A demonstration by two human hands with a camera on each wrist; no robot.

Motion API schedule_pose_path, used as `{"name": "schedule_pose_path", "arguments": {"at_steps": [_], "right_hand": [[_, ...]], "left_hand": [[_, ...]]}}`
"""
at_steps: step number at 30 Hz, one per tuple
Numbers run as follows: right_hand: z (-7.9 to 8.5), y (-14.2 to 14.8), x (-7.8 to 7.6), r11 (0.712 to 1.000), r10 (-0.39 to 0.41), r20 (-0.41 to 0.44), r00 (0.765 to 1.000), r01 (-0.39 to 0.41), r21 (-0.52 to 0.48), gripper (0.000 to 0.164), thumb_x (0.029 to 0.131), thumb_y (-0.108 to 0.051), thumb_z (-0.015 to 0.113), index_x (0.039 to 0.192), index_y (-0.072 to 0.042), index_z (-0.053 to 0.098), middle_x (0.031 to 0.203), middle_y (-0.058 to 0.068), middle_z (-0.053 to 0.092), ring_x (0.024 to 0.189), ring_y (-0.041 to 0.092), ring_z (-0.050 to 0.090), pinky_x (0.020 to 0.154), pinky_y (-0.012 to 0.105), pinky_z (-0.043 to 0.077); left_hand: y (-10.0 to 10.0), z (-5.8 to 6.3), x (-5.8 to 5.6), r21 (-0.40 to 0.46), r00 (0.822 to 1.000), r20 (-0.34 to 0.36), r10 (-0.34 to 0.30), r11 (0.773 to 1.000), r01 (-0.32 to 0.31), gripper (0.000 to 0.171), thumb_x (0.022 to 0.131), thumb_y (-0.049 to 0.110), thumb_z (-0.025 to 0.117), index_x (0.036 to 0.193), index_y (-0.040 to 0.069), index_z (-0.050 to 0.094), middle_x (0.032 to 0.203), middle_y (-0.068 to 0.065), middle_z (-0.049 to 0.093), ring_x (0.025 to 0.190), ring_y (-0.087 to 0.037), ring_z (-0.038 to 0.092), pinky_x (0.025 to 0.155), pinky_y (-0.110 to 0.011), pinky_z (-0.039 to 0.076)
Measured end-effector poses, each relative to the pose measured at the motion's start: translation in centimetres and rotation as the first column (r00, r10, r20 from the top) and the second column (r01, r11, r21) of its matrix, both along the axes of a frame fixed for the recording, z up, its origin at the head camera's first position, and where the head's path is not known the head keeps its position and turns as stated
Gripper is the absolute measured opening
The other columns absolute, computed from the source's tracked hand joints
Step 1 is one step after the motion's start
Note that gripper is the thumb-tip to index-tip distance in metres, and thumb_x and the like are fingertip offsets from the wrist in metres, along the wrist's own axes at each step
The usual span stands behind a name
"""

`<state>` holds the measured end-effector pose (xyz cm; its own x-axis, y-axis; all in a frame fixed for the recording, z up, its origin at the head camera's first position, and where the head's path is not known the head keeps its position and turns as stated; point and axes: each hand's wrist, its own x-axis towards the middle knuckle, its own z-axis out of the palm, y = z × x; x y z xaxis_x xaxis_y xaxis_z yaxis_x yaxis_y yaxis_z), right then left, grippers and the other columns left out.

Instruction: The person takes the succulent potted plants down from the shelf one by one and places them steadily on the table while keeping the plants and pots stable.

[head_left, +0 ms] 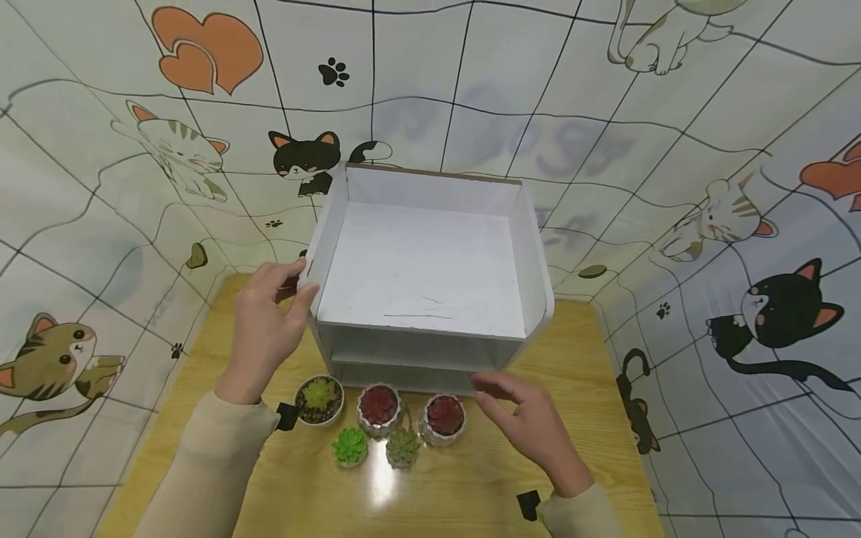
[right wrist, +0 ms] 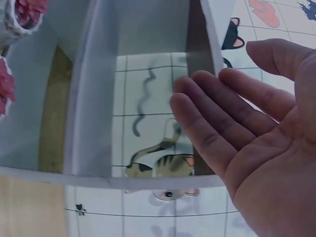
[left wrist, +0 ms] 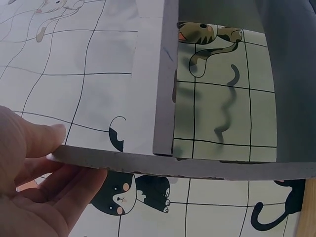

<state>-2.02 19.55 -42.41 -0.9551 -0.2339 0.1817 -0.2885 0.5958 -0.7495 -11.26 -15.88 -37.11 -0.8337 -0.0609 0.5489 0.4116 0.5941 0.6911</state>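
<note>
A white wooden desktop shelf [head_left: 430, 261] stands on the wooden table, its open compartment facing me. My left hand [head_left: 269, 321] pinches the edge of its left side panel. In the left wrist view the thumb [left wrist: 37, 140] lies on one face of that panel [left wrist: 197, 168], and the other fingers reach behind it. Close to the shelf's lower right front, my right hand [head_left: 531, 426] is held with relaxed fingers and holds nothing. In the right wrist view its palm [right wrist: 266, 143] shows, with the extended fingertips overlapping the shelf's side panel [right wrist: 210, 37].
Before the shelf sit a green succulent in a white pot [head_left: 319, 400], a red potted succulent [head_left: 379, 407] and another red potted one [head_left: 444, 418]. Nearer me are a bright green succulent [head_left: 350, 446] and a dull green one [head_left: 402, 447]. Cat-print cloth [head_left: 430, 67] surrounds the table [head_left: 471, 493].
</note>
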Motion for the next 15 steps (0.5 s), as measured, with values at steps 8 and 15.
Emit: {"name": "schedule_pose_path", "arguments": {"at_steps": [8, 15], "right_hand": [[1.6, 1.6, -0.7, 0.998, -0.054, -0.19, 0.98, 0.055, 0.001, 0.028, 0.093, -0.002, 0.074, 0.12, -0.007, 0.075, 0.116, 0.003, 0.076, 0.102, 0.012, 0.072, 0.085, 0.021, 0.058], [2.9, 3.5, -1.5, 0.998, -0.067, -0.294, 0.953, 0.061, -0.029, 0.031, 0.089, 0.009, 0.072, 0.118, -0.002, 0.075, 0.112, 0.008, 0.077, 0.099, 0.009, 0.07, 0.088, 0.007, 0.05]], "left_hand": [[-1.2, -0.2, 0.4, 0.046, 0.998, 0.033, -0.06, 0.997, 0.058, 0.04, 0.091, -0.006, 0.074, 0.13, -0.008, 0.066, 0.11, -0.023, 0.067, 0.1, -0.037, 0.069, 0.089, -0.002, 0.047], [-2.7, -0.1, 0.8, -0.026, 0.996, 0.009, -0.09, 0.996, 0.091, 0.038, 0.094, -0.001, 0.072, 0.132, -0.004, 0.066, 0.112, -0.021, 0.07, 0.098, -0.035, 0.07, 0.079, -0.003, 0.048]]}}
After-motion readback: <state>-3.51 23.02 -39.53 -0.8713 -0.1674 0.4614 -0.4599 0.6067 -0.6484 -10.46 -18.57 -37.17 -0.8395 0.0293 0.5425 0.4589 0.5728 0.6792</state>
